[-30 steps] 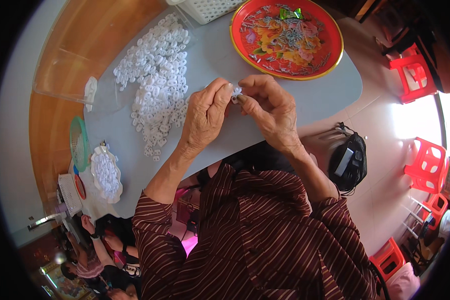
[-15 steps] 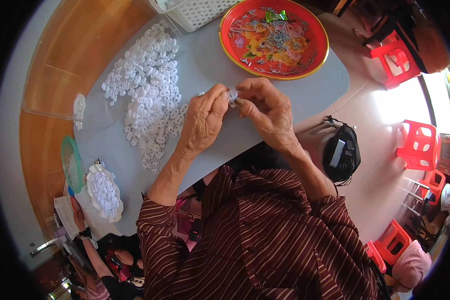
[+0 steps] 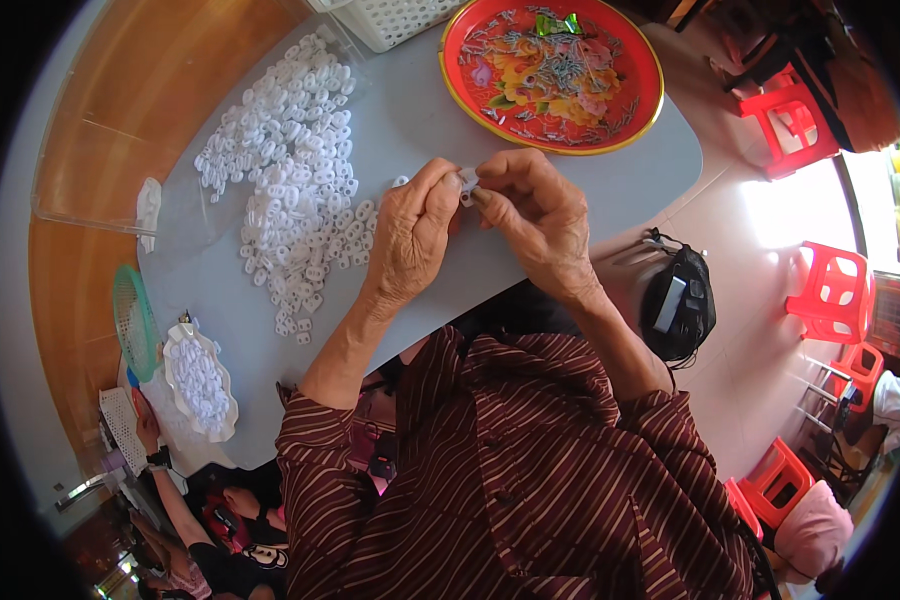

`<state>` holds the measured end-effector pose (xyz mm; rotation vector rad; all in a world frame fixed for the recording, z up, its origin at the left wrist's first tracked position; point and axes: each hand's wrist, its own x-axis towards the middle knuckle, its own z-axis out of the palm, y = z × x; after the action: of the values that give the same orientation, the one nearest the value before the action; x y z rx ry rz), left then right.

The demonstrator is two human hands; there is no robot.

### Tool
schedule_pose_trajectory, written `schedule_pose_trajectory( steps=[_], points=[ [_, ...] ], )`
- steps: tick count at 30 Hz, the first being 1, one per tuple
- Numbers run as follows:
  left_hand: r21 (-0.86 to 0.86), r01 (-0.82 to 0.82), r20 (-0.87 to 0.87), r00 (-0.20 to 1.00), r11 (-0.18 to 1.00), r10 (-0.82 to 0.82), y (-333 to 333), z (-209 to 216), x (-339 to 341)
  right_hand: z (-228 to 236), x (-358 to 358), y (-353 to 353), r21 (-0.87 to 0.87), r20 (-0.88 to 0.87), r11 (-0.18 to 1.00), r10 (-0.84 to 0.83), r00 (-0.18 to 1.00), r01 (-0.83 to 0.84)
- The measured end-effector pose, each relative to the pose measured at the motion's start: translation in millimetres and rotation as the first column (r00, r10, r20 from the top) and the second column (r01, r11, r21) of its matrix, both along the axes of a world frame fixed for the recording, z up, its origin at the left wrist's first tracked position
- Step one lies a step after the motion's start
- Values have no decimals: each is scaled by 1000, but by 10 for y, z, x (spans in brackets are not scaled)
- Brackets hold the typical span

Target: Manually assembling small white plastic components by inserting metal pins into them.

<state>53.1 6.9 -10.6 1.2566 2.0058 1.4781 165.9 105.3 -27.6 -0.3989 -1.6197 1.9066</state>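
Between the fingertips of both hands is a small white plastic piece [image 3: 468,184], held over the grey table [image 3: 410,100]. My left hand [image 3: 410,230] pinches it with thumb and forefinger, and my right hand [image 3: 540,215] grips its other side with thumb and fingers. Part of the piece is hidden by the fingertips. Left of my hands lies a big heap of similar white plastic pieces [image 3: 305,180], oval with holes. Beyond my right hand stands a round red flowered tray [image 3: 455,85] with a yellow rim, holding many small metal pins [image 3: 567,70] and a green wrapper [image 3: 557,25].
A scalloped white dish [image 3: 228,415] of white parts and a green mesh basket [image 3: 135,320] are at the left. A white perforated basket [image 3: 400,25] stands at the back. Another person's hand [image 3: 147,430] shows lower left. A black bag [image 3: 678,305] and red stools [image 3: 832,290] are at the right.
The white piece has turned slightly between my fingertips. Both hands stay almost in place, and the whole view has shifted a little.
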Motion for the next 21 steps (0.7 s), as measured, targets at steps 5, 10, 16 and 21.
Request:
schedule_pose_trajectory(
  steps=[5,10,16,21],
  points=[
    [-12,-11,11,1000,1000,11,-14,-4,5,18,6,13,11,33,1000,8,999,-8],
    [-16,-26,9,1000,1000,26,-33,18,-30,20,6,14,17,20,1000,24,1000,-24],
    [-50,-31,40,999,998,33,-39,54,-50,8,10,12,-2,39,1000,25,999,-25],
    [-61,-13,34,999,998,15,-56,65,-45,10,14,-2,8,55,1000,12,998,-12]
  ],
)
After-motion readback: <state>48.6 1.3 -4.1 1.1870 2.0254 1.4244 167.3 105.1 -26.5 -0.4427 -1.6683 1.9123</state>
